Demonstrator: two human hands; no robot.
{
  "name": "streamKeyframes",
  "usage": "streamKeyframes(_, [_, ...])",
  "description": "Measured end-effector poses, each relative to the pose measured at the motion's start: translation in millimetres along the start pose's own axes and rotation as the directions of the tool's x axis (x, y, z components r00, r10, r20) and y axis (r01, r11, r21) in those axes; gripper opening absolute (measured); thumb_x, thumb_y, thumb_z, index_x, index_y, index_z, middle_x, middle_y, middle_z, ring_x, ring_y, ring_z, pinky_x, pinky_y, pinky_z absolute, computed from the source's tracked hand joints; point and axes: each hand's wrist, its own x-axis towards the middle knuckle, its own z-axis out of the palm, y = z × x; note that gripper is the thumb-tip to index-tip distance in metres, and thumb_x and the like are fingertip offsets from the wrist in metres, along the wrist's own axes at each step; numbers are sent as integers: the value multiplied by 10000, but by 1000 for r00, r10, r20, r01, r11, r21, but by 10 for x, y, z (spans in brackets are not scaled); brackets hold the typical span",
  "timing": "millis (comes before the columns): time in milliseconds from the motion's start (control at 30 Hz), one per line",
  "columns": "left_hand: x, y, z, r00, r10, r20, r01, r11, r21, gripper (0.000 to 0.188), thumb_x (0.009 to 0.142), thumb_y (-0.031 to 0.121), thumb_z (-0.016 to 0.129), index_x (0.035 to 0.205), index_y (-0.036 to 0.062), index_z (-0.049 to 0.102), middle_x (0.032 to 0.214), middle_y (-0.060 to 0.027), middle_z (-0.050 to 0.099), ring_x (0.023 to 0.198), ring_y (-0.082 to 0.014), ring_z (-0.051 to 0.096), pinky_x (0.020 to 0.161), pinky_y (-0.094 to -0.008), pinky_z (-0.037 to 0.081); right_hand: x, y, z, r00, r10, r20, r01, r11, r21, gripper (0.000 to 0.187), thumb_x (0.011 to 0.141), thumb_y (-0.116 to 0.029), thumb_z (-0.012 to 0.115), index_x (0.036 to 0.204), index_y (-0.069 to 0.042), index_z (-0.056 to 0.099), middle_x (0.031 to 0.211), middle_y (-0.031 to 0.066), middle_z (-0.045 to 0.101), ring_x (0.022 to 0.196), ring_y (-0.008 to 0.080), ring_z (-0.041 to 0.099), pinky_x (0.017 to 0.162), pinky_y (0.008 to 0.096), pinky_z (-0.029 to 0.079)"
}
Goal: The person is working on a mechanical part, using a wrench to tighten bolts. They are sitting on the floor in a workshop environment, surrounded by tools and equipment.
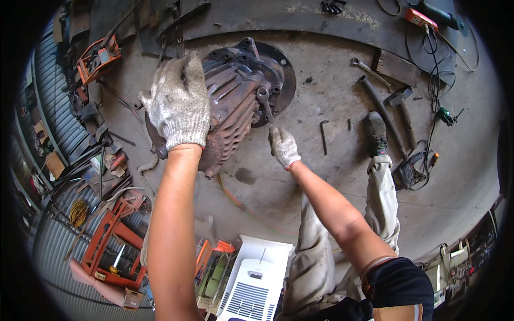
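the right hand [284, 145], in a pale work glove, is closed around the lower end of a wrench [268, 111]. the wrench's ringed head lies against the side of a big, rusty ribbed metal housing [230, 88]; whether it is fitted over a bolt i cannot tell. the left hand [179, 107], in a dirtier glove, is over the housing's left side, back upward, fingers partly bent and somewhat apart; the fingertips are hidden, so i cannot tell whether it grips anything.

the housing is on the grey floor [332, 174], ahead of the person, with a dark round plate [287, 80] at its far end. right of it on the floor are an l-shaped bar [324, 138], a small dark rod [349, 124], another wrench [375, 73], a long pipe [383, 114] and a hammer [399, 97]. the person's right shoe [376, 132] is just left of the pipe.

farther out, a red power strip [421, 20] with plugged-in cords is at the upper right. a white vented box [248, 291] is by the lower edge, and an orange-red metal frame [108, 241] is at the lower left.
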Motion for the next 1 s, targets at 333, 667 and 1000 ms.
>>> streamKeyframes(333, [3,51,-44,999,-40,35,41,998,-38,391,958,470,569,1086,132,718,1214,-82,687,1236,-298,571,1116,-619,263,126,-164,-382,992,-88,92,109,961,-256,505,1028,-465,490,909,3,638,680,94,582,597,208,524,593,381,457])
streamKeyframes(667, [-16,-33,-48,992,103,67,-103,995,-2,363,924,418,621,1078,105,723,1248,-88,664,1271,-316,538,1083,-678,264,158,-453,-579,955,85,284,36,917,-397,589,1020,-524,442,863,7,642,723,260,593,708,424,558,719,480,455])
streamKeyframes(1000, [31,-109,-2,989,-108,104,124,979,-162,405,1014,387,463,1173,99,701,1292,-107,654,1222,-304,575,1136,-549,278,376,-1130,-1097,883,126,451,188,787,-588,618,1010,-548,465,883,27,651,688,203,611,617,364,566,608,442,481])
